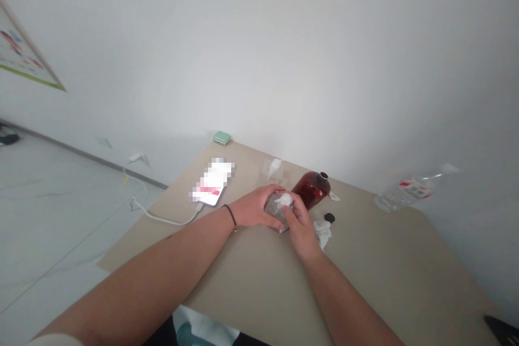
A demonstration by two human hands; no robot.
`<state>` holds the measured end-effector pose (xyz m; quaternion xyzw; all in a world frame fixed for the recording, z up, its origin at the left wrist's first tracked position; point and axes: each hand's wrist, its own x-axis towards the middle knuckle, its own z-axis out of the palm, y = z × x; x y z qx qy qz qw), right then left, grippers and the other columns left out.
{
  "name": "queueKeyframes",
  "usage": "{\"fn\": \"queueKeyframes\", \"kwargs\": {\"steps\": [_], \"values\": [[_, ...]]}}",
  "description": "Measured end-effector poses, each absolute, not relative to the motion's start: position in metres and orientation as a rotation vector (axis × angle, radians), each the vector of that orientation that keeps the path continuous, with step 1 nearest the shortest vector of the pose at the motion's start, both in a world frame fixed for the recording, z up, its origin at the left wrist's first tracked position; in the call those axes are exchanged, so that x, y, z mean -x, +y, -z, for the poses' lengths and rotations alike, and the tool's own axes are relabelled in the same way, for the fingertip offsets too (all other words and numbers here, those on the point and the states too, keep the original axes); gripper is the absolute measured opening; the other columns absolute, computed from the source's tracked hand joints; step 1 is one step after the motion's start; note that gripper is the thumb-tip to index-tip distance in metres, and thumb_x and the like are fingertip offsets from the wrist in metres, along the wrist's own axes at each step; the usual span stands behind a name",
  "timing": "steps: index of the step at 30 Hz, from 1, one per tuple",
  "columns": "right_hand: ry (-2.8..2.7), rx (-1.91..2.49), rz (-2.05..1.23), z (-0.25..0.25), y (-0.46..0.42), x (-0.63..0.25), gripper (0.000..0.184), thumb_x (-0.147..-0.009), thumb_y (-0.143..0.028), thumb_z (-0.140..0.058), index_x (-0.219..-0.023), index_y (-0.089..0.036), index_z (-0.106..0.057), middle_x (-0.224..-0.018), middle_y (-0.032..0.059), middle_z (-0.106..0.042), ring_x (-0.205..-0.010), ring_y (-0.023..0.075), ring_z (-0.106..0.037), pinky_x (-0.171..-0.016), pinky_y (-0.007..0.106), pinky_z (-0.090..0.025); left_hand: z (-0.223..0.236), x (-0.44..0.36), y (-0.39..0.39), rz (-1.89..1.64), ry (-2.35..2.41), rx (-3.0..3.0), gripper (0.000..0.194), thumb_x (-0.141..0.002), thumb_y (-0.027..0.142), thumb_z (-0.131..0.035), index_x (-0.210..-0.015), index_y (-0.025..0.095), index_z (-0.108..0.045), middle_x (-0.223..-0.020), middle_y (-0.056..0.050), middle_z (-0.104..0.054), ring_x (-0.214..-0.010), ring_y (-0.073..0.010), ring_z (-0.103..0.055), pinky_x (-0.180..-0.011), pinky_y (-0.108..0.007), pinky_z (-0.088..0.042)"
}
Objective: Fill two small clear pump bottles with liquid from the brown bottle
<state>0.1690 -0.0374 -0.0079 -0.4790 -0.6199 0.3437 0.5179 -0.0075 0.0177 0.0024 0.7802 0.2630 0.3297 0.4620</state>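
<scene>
My left hand (257, 206) curls around a clear, square-sided bottle (279, 225) low over the table. At the bottle's upper end sits a white top (286, 199), and my right hand (298, 221) has its thumb and fingers closed on it. Whether that top is fixed or loose I cannot tell. Just behind my hands stands a brown bottle (312, 189) with an uncapped neck. A second clear bottle with a white top (275, 165) is farther back, near the wall. A black cap (330, 218) and crumpled white tissue (323, 232) lie right of my right hand.
A lit phone (214, 181) with a white cable (178, 223) lies to the left. A small green case (221, 138) sits at the back corner. On the right stands a clear plastic water bottle (417, 189). The wall (284, 65) borders the table's (251, 270) back edge.
</scene>
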Motion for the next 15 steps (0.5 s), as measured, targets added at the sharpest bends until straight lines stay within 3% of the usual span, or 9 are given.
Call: {"fn": "queueKeyframes", "kwargs": {"steps": [15], "values": [[-1.407, 1.147, -0.895, 0.0077, -0.0386, -0.1672, 0.031, -0.086, -0.046, -0.068, -0.112, -0.031, -0.064, -0.111, 0.002, -0.068, -0.105, 0.0249, -0.061, -0.097, 0.042, -0.047, -0.0004, 0.0068, 0.0181, -0.809, 0.649, -1.885, 0.091, -0.061, 0.04, -0.092, -0.138, 0.021, -0.049, -0.134, -0.011, -0.061, -0.122, -0.0322, -0.059, -0.108, -0.047, -0.044]]}}
